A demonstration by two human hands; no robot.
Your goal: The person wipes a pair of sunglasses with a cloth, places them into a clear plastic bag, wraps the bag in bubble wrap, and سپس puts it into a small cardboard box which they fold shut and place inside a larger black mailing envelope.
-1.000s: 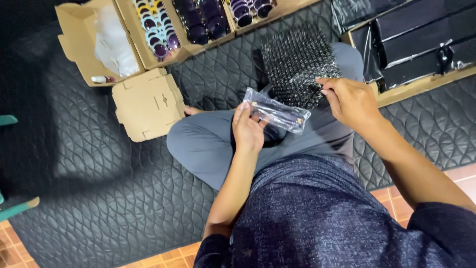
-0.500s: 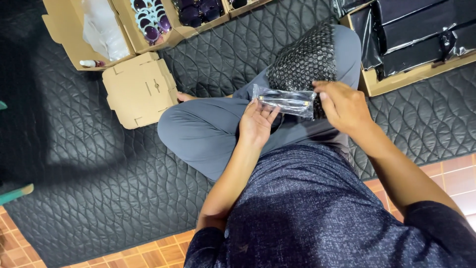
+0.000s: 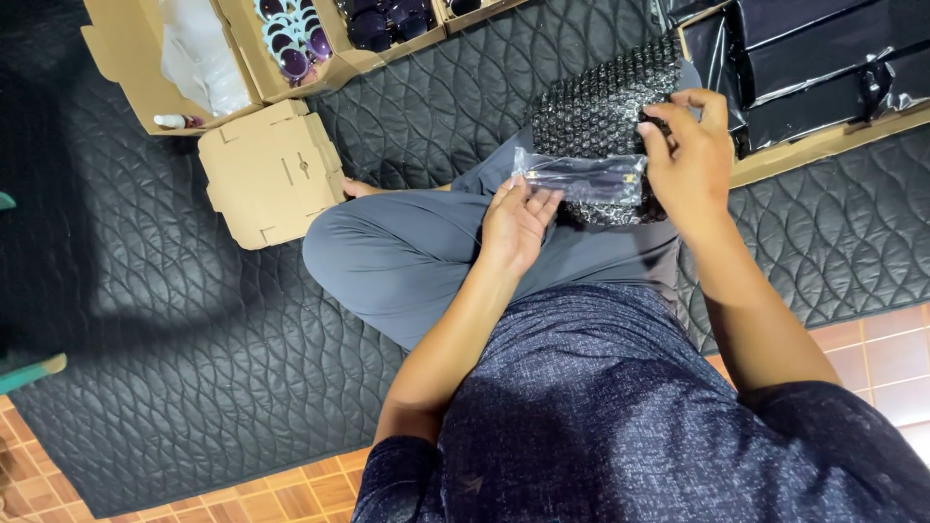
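The left hand lies with fingers spread against the near side of a clear bag, while the right hand pinches the bag's right end. The bag sits over the lap, on bubble wrap. A folded cardboard box lies left on the black mat.

Person seated cross-legged, both forearms bare and extended forward over the lap. Left hand sits palm down, fingers together and pointing up and slightly right, wrist straight, elbow bent near the torso. Right hand is raised a little higher and further forward, fingers curled inward with thumb and fingertips pinched together, wrist flexed, forearm angled from lower right.
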